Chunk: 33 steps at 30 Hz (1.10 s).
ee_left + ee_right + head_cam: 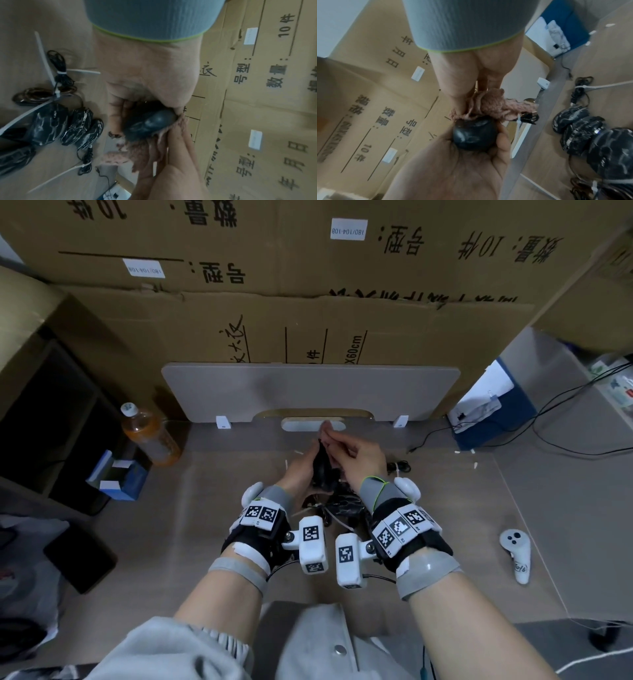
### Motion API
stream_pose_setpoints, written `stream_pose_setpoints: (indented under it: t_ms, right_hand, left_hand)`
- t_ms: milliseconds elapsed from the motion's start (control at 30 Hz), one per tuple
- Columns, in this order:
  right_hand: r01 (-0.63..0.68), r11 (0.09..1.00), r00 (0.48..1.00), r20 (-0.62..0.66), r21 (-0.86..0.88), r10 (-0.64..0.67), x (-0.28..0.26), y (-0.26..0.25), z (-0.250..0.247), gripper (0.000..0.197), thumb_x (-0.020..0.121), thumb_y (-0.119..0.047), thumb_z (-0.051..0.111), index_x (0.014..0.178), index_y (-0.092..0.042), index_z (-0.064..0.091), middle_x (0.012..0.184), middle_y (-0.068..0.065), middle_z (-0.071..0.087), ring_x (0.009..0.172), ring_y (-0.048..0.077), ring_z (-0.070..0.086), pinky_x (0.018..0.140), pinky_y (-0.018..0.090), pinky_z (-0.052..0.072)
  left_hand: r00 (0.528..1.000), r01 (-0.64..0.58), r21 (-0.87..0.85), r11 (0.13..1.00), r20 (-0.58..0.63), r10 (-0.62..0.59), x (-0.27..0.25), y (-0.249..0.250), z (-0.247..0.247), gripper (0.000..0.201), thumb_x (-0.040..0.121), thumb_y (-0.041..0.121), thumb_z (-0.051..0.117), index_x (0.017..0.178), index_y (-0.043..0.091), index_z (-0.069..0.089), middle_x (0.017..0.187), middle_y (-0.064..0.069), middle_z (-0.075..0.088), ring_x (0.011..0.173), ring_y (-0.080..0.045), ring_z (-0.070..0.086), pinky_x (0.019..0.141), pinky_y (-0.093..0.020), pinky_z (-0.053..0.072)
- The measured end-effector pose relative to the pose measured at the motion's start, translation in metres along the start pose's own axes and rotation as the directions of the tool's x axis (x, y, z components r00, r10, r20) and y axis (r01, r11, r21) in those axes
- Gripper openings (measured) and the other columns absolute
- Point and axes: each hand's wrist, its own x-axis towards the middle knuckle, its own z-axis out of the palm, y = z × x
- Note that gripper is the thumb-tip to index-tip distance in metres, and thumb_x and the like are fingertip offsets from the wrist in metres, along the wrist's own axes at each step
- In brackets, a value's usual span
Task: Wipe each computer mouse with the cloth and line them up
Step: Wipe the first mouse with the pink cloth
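Observation:
My left hand (pixel 298 472) grips a black computer mouse (pixel 322 470) held up above the table, its rounded back facing the wrist cameras (pixel 150 124) (pixel 474 135). My right hand (pixel 354 453) pinches a pinkish-brown cloth (pixel 491 105) against the far end of that mouse; the cloth (pixel 142 148) bunches between fingers and mouse. Several black marbled mice (pixel 51 124) (pixel 583 135) with zip-tied cables lie clustered on the table (pixel 445 508) beneath my wrists, mostly hidden in the head view.
An orange drink bottle (pixel 150 436) stands at the table's left back. A white controller (pixel 515 553) lies at the right. A grey panel (pixel 308 388) and cardboard boxes (pixel 308 268) close off the back. A blue box (pixel 493 409) and cables sit at the right.

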Motion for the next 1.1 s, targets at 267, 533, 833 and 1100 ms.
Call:
stream_pose_setpoints:
  t_ms: [267,533,833,1100]
  right_hand:
    - [0.001,0.995,0.957,0.289,-0.104,0.029,-0.009,-0.014,0.005,0.045,0.085,-0.011,0.071,0.124,-0.031,0.069,0.097,-0.004,0.073,0.088,0.005,0.068,0.076,0.009,0.050]
    - [0.063,0.974,0.996,0.070,-0.216,-0.049,-0.010,-0.009,-0.005,0.039,0.065,-0.022,0.092,0.101,-0.027,0.077,0.096,-0.007,0.072,0.089,0.013,0.064,0.074,0.021,0.052]
    - [-0.022,0.968,0.998,-0.065,-0.251,0.006,-0.006,0.000,-0.018,0.029,0.088,-0.025,0.073,0.117,-0.024,0.074,0.104,0.000,0.074,0.095,0.011,0.065,0.081,0.022,0.047]
    - [0.046,0.995,0.989,-0.133,-0.090,-0.058,-0.006,-0.020,-0.018,0.034,0.088,-0.029,0.074,0.121,-0.019,0.071,0.097,-0.005,0.066,0.084,0.009,0.059,0.069,0.005,0.040]
  left_hand:
    - [0.992,0.030,-0.321,0.947,-0.110,-0.068,0.001,0.017,-0.008,0.065,0.107,0.057,0.030,0.108,0.003,0.066,0.089,-0.020,0.070,0.080,-0.033,0.067,0.064,-0.038,0.054]
    - [0.984,0.150,-0.358,0.922,-0.033,-0.173,0.012,0.012,-0.004,0.066,0.104,0.061,0.030,0.117,0.008,0.066,0.128,-0.028,0.064,0.109,-0.039,0.066,0.081,-0.047,0.055]
    - [0.981,0.172,-0.351,0.921,0.148,-0.126,0.009,0.000,-0.013,0.051,0.108,0.044,0.035,0.104,0.003,0.066,0.091,-0.019,0.071,0.072,-0.028,0.072,0.060,-0.036,0.062]
    - [0.985,0.169,-0.393,0.904,0.095,-0.143,0.010,-0.001,-0.019,0.049,0.103,0.050,0.043,0.122,0.009,0.062,0.108,-0.014,0.072,0.093,-0.026,0.071,0.083,-0.040,0.057]
